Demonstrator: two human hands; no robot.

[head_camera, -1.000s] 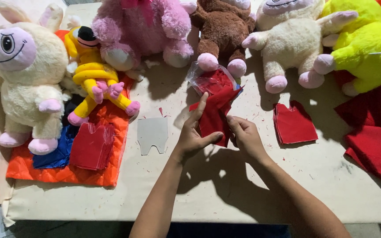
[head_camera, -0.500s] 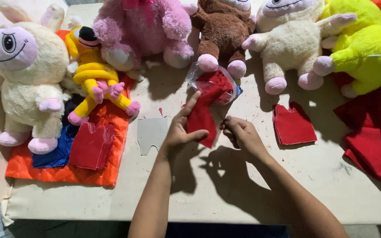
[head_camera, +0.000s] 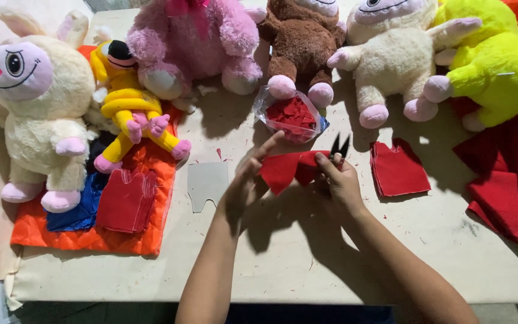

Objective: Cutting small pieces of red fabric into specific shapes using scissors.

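Plush toys line the back of our pale worktable [head_camera: 331, 264]. We seem to be mid-cut: our left hand [head_camera: 244, 183] pinches the red felt piece [head_camera: 289, 168] just above the table, our right hand [head_camera: 340, 180] closed around black scissors [head_camera: 339, 147] — blades parted. Steady guiding looks needed next; soft felt flexes. A clear bag of red scraps [head_camera: 292, 114] sits behind.

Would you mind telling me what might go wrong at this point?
The right hand works small black scissors at a red felt piece that the left hand pinches; its fingers lie near the blades and might get nicked. The clear plastic bag of red scraps sits just beyond and could be knocked.
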